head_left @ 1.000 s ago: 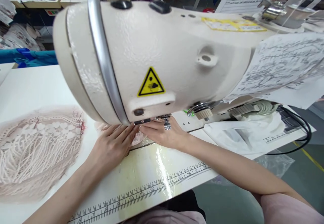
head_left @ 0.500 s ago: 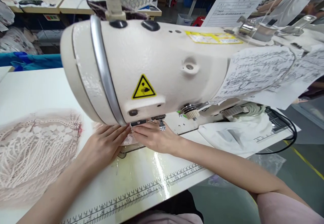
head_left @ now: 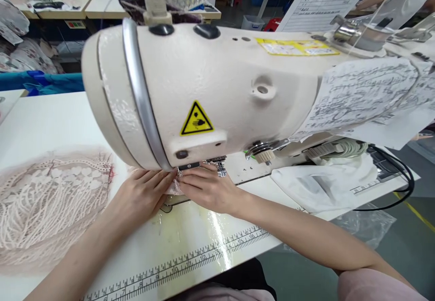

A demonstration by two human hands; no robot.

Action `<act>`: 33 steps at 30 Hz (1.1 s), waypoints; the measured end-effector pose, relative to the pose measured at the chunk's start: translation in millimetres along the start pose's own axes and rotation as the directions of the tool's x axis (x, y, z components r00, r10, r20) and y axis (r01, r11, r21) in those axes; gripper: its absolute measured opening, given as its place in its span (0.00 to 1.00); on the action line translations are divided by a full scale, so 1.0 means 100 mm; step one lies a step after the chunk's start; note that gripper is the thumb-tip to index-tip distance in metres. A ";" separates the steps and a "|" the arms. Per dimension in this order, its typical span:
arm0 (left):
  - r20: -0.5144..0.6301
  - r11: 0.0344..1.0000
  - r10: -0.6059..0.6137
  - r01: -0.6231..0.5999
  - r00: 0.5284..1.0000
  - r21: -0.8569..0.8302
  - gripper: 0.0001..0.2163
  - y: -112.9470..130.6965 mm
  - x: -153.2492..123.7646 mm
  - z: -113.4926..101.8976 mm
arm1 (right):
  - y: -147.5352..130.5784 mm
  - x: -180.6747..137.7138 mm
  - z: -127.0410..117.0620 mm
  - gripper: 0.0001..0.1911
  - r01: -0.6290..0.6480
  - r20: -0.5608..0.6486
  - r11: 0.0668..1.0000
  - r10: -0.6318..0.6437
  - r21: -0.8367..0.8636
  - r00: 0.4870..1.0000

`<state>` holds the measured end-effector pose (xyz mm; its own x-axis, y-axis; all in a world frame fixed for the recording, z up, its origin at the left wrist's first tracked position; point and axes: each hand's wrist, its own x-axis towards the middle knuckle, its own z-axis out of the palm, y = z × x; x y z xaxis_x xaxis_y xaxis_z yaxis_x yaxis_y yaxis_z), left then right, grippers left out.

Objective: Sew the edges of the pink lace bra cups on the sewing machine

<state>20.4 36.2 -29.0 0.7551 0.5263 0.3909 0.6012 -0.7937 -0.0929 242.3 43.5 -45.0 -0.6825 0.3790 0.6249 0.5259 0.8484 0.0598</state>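
A cream sewing machine head fills the middle of the view and hides the needle. Under it, my left hand lies flat with fingers stretched out on a small pink lace piece. My right hand rests fingers-forward on the same piece from the right, its fingertips meeting those of the left. Both hands press the lace onto the machine bed below the presser foot. Most of the lace piece is hidden by the hands and the machine.
A large pink lace panel lies on the white table at left. A printed ruler strip runs along the near edge. White cloth, a black cable and paper sheets sit at right.
Both hands have stayed under the machine head, shifting slightly left and drawing closer together over the lace piece. The view has moved a little.
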 end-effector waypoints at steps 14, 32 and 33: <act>0.052 0.998 -0.052 0.049 0.997 0.050 0.17 0.03 0.02 -0.02 | 0.02 -0.04 0.03 0.09 -0.013 -0.010 1.000 0.013 0.025 1.000; 0.026 0.985 -0.069 0.064 0.997 0.160 0.16 0.17 0.14 -0.04 | 0.06 -0.01 -0.12 0.10 -0.117 0.027 0.984 0.122 -0.132 0.992; 0.022 0.983 -0.070 0.065 0.997 0.169 0.16 0.18 0.15 -0.04 | 0.06 0.00 -0.13 0.11 -0.121 0.031 0.983 0.126 -0.137 0.992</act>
<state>41.3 28.5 -21.6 0.7169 0.5871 0.3761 0.6847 -0.6946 -0.2207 252.1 43.8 -35.1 -0.6260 0.4942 0.6032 0.6691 0.7377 0.0899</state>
